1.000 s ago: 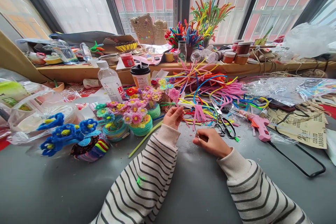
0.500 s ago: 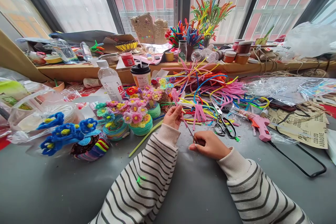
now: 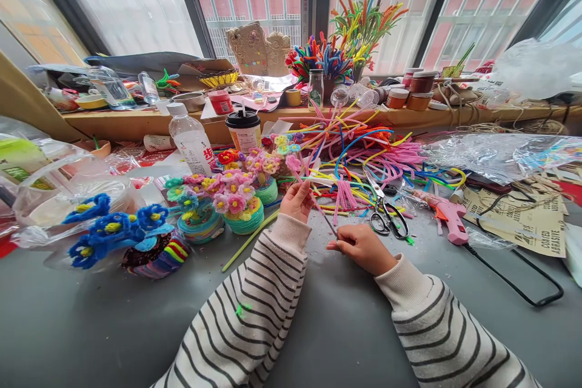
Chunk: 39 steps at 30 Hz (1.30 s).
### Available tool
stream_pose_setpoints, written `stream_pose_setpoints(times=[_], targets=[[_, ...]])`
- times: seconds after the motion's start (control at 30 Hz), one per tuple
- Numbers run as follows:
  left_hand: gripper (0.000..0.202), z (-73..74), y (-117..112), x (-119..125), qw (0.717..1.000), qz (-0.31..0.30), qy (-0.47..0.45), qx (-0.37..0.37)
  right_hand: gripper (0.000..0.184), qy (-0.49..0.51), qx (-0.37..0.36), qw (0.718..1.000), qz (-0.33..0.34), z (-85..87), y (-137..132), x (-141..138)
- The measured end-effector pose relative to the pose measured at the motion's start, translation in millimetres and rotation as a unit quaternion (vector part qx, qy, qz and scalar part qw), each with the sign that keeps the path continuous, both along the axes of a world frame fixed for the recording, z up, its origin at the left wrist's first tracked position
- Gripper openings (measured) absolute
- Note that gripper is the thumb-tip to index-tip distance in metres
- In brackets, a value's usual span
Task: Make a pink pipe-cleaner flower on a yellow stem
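My left hand [image 3: 296,200] is closed, thumb and fingertips pinching a pink pipe cleaner [image 3: 293,163]. Its fuzzy end, which looks looped, sticks up above the fingers, and a thin length slants down toward my right hand. My right hand [image 3: 364,248] is curled round small scissors [image 3: 331,228]; a slim metal blade points up and left at the pipe cleaner, and a finger ring shows by the thumb. Whether the blades touch the pipe cleaner I cannot tell. Pipe cleaner flowers [image 3: 236,194] in wrapped pots stand left of my left hand.
Larger black-handled scissors [image 3: 386,218] lie beyond my right hand, with a pink glue gun [image 3: 448,215] and its cord to the right. Loose pipe cleaners [image 3: 373,145] heap up behind. A plastic bottle [image 3: 191,142] and a lidded cup [image 3: 244,131] stand at back left.
The pink pipe cleaner's top has tipped slightly left as my left hand turned it. The small scissors have shifted a little; both hands keep their hold.
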<state>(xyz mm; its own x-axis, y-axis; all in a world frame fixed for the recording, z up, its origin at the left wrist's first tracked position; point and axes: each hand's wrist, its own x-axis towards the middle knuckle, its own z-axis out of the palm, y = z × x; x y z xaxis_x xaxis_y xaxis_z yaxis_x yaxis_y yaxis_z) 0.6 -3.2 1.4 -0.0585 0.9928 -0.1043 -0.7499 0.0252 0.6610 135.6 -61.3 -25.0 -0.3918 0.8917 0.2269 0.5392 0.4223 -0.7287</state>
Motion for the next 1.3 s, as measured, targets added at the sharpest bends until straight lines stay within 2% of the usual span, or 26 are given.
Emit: stream_pose_setpoints(times=[0.13, 0.33, 0.5, 0.77, 0.93, 1.03, 1.17, 1.3], targets=[[0.033, 0.7, -1.0, -1.0, 1.000, 0.006, 0.006, -0.006, 0.043, -0.010, -0.018, 0.999, -0.028, 3.2, -0.1, 1.9], [0.034, 0.2, -2.7, 2.8, 0.998, -0.028, 0.052, 0.015, 0.042, -0.066, -0.006, 0.997, 0.024, 1.1, -0.9, 2.1], [0.035, -2.5, -1.8, 4.8, 0.997, -0.037, 0.071, 0.022, 0.041, -0.079, 0.002, 0.996, 0.029, -0.4, -1.1, -1.0], [0.031, -1.8, -1.2, 2.0, 0.998, 0.003, 0.058, 0.004, 0.039, -0.060, 0.025, 0.998, -0.009, -2.2, 0.8, -1.6], [0.031, -1.9, -0.5, 0.7, 0.998, 0.015, 0.055, 0.008, 0.039, -0.017, -0.012, 1.000, -0.007, -0.6, 0.7, 0.2], [0.032, -2.5, -0.4, 0.8, 0.998, 0.014, 0.058, 0.014, 0.042, -0.033, -0.012, 0.999, -0.005, 2.2, -0.5, 0.2], [0.032, -2.7, -1.3, 2.6, 0.997, -0.008, 0.068, 0.019, 0.042, -0.064, 0.003, 0.998, 0.011, 3.4, -2.0, -0.7], [0.033, -1.6, -2.4, 4.6, 0.996, -0.039, 0.072, 0.021, 0.044, -0.056, 0.018, 0.998, -0.001, 1.1, -1.4, -1.2]])
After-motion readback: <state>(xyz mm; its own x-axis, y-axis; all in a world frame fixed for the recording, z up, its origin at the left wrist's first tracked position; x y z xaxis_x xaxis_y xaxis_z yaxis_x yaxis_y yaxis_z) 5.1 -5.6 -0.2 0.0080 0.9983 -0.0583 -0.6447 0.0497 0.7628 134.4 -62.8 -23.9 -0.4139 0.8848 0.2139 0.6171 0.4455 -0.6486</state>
